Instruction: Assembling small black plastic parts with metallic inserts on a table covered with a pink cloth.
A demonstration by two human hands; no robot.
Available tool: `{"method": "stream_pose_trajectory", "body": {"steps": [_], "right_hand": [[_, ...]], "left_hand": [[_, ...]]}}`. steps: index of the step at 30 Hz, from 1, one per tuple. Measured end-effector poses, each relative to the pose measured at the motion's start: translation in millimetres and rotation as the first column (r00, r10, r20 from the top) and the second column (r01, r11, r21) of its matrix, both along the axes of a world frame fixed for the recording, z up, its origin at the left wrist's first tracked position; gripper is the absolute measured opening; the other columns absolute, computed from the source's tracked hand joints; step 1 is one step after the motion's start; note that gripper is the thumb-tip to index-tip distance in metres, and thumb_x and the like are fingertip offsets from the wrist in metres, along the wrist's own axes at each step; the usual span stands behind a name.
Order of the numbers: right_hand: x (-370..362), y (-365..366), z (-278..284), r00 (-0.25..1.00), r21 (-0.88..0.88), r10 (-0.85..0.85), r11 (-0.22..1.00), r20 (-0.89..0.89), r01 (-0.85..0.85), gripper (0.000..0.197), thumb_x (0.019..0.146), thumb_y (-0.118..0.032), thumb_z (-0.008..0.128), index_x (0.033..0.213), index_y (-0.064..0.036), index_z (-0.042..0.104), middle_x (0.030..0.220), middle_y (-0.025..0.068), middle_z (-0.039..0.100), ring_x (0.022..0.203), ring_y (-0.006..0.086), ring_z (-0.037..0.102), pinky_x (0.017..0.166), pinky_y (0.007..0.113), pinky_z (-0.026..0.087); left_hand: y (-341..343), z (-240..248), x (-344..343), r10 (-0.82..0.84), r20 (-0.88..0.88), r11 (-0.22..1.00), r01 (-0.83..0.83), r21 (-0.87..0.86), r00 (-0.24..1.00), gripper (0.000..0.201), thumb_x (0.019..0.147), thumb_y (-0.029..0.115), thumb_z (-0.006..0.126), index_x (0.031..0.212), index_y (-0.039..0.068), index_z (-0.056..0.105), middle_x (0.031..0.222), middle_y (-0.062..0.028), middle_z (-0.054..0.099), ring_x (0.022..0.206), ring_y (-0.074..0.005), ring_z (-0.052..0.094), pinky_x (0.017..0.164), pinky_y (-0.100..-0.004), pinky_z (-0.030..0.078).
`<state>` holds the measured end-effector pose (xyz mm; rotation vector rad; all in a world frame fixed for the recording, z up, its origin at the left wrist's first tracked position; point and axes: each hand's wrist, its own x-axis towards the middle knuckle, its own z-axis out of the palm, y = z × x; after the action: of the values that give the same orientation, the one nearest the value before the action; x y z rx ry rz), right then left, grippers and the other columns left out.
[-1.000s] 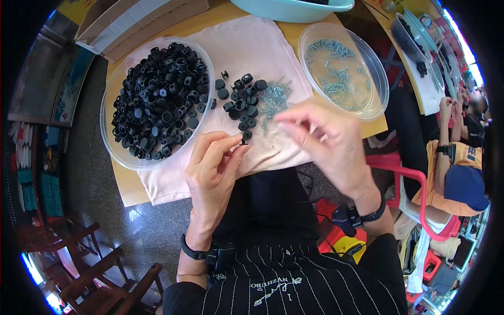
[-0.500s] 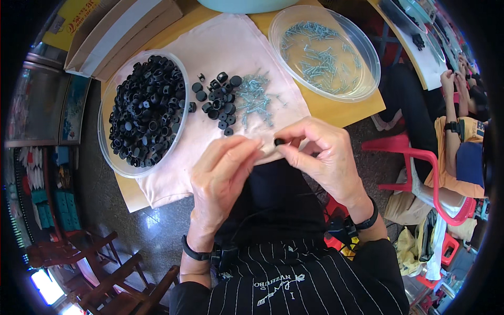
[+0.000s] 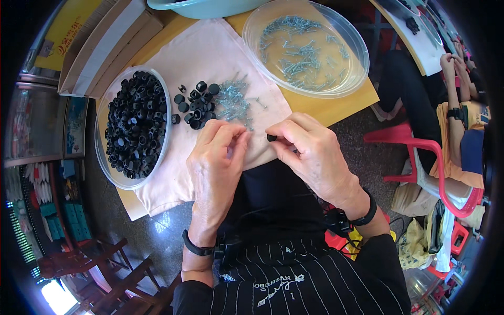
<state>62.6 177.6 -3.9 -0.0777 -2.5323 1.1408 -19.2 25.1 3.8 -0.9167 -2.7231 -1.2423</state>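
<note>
Between thumb and fingertips, my right hand (image 3: pixel 311 152) pinches a small round black plastic piece (image 3: pixel 271 137). My left hand (image 3: pixel 214 160) is a short gap away, thumb and forefinger pressed together; anything between them is too small or hidden to make out. Its fingertips are beside the near edge of a loose pile of silver screws (image 3: pixel 232 100) on a pale pink cloth (image 3: pixel 191 50). Left of the screws lies a small heap of black plastic caps and ring-shaped parts (image 3: pixel 198 105), partly hidden by my left hand.
A clear round tub (image 3: pixel 167 126) full of black parts stands at the left. Another clear tub (image 3: pixel 362 79), with screws, sits at the far right of the yellow table (image 3: pixel 353 105). Cardboard (image 3: pixel 113 44) and a pale blue basin (image 3: pixel 210 7) are behind. A red chair (image 3: pixel 441 178) and a seated person are rightward.
The view has shifted, so the table items sit further left. My left fingers have drawn back from the right hand, toward the screw pile. The black piece is still in my right fingers.
</note>
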Motion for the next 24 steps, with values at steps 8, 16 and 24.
{"method": "stream_pose_trajectory", "body": {"steps": [8,16,24], "right_hand": [[-0.7,2.5,-0.3,0.999,-0.105,-0.002,0.994,0.044,0.007,0.021,0.074,0.003,0.070,0.094,0.0000,0.063,0.082,0.0091,0.059,0.071,0.0210,0.064,0.062,0.029,0.052],[-12.5,-0.5,15.2,0.999,-0.035,-0.044,0.998,0.006,0.044,0.017,0.077,-0.006,0.070,0.093,-0.0028,0.063,0.083,0.0109,0.060,0.074,0.0296,0.062,0.065,0.036,0.049],[-35.9,-8.5,9.8,0.989,-0.478,0.113,0.877,0.096,-0.054,0.011,0.082,-0.008,0.069,0.088,0.0010,0.066,0.074,0.0046,0.058,0.065,0.0094,0.054,0.059,0.023,0.043]], "left_hand": [[-4.7,5.0,-2.6,0.029,0.004,1.000,-0.029,0.011,1.000,0.008,0.077,0.000,0.068,0.084,0.003,0.064,0.080,-0.0052,0.058,0.059,-0.0156,0.053,0.055,-0.0271,0.044],[-12.0,7.2,-5.5,0.035,-0.028,0.995,-0.032,0.094,0.999,0.011,0.075,0.000,0.070,0.084,0.004,0.064,0.081,-0.0048,0.059,0.057,-0.0126,0.048,0.052,-0.0249,0.041],[-16.4,3.0,-2.7,0.043,0.038,0.965,-0.052,0.257,0.998,0.011,0.076,0.000,0.072,0.084,0.004,0.066,0.083,-0.0038,0.059,0.057,-0.0088,0.048,0.051,-0.0219,0.039]]}}
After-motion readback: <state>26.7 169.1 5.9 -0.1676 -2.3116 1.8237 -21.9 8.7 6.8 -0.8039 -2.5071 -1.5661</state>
